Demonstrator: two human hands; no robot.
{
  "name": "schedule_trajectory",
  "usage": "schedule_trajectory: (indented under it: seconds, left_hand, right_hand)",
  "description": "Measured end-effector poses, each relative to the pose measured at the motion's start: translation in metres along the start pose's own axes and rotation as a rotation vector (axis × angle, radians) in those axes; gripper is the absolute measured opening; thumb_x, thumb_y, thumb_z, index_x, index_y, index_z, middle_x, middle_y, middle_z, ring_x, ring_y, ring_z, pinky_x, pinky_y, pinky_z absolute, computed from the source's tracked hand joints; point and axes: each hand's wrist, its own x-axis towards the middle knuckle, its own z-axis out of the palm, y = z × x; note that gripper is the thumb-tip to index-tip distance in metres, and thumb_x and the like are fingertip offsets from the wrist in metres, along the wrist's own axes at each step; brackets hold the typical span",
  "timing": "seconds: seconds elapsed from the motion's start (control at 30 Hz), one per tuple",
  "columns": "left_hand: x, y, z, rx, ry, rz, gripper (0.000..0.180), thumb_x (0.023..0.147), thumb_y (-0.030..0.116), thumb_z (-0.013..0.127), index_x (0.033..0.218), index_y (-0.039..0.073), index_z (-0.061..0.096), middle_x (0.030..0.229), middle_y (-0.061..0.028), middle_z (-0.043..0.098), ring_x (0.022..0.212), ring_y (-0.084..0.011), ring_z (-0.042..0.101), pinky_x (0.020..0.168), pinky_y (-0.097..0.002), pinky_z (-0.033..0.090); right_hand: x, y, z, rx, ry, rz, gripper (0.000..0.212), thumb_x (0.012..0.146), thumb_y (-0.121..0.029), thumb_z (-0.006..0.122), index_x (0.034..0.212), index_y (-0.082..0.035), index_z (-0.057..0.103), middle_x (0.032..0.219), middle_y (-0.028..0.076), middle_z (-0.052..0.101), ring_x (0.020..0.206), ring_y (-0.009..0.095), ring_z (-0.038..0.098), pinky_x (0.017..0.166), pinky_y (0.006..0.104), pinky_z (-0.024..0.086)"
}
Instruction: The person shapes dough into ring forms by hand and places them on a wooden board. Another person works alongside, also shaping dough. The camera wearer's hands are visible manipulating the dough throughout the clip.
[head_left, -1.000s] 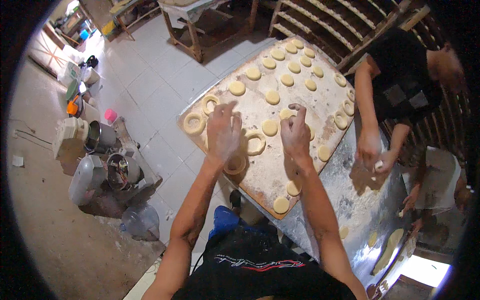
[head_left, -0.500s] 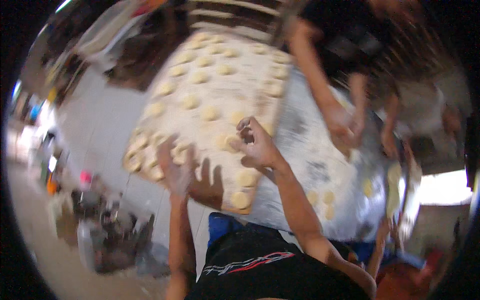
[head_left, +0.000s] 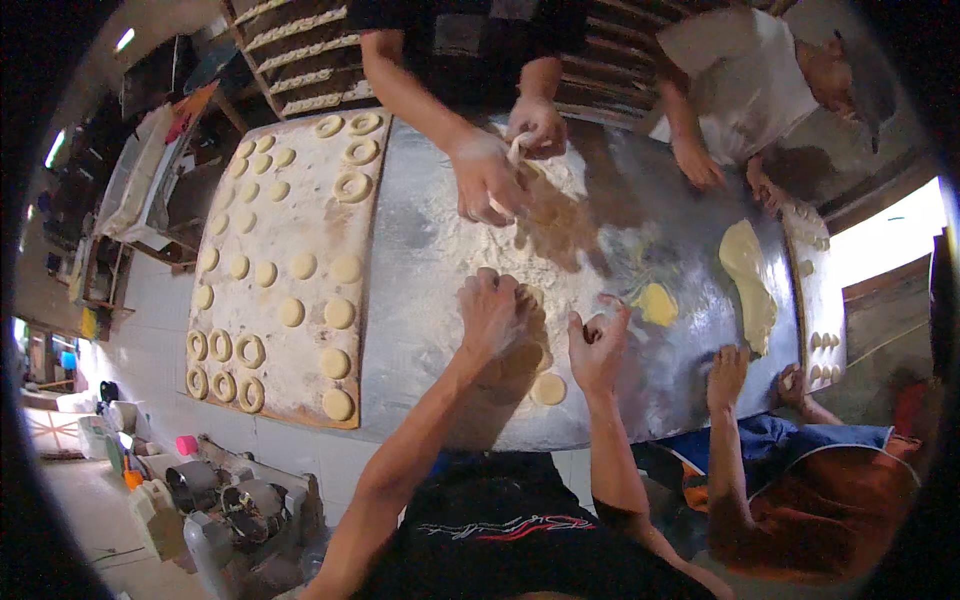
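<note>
My left hand [head_left: 490, 315] hovers over or rests on the floured metal table [head_left: 410, 300], fingers curled down; their tips and anything in them are hidden. To its right, my right hand [head_left: 600, 348] is half curled, thumb and fingers apart with a gap between them and no held thing visible. A round, pale yellow dough disc [head_left: 548, 388] lies between my forearms. More dough seems to lie in the shadow beside my left hand, its shape unclear. On the left, a floured wooden board [head_left: 285, 360] carries several dough discs [head_left: 339, 313] and dough rings [head_left: 250, 350].
Opposite, a co-worker's hands [head_left: 490, 170] handle a dough strip over loose flour. Other people's hands [head_left: 728, 375] are along the right side, near a long dough sheet [head_left: 750, 285] and a yellow dough piece [head_left: 657, 303]. Racks [head_left: 300, 60] of dough rings stand behind.
My view has swung right. Both my hands have left the wooden board and its dough discs and are now over the floured metal table.
</note>
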Motion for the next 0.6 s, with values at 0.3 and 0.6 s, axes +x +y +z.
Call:
schedule_trajectory:
  seconds: [0.3, 0.6]
  left_hand:
    - [-0.024, 0.063, -0.052, -1.027, -0.052, -0.427, 0.022, 0.077, 0.001, 0.067, 0.093, 0.003, 0.051, 0.084, -0.0076, 0.063, 0.079, -0.0132, 0.062, 0.067, -0.0264, 0.047]
    - [-0.050, 0.024, -0.113, -0.948, -0.162, -0.282, 0.057, 0.075, 0.004, 0.070, 0.122, 0.009, 0.037, 0.084, -0.0121, 0.060, 0.074, -0.0222, 0.061, 0.062, -0.0350, 0.050]
  right_hand:
    - [0.007, -0.012, -0.021, 0.639, -0.440, 0.007, 0.018, 0.089, -0.010, 0.064, 0.099, -0.004, 0.050, 0.092, 0.004, 0.055, 0.081, 0.010, 0.055, 0.067, 0.0255, 0.047]
    - [-0.006, -0.052, -0.009, 0.976, -0.876, 0.222, 0.046, 0.078, 0.000, 0.065, 0.111, -0.010, 0.034, 0.090, 0.004, 0.046, 0.084, 0.014, 0.051, 0.071, 0.0274, 0.045]
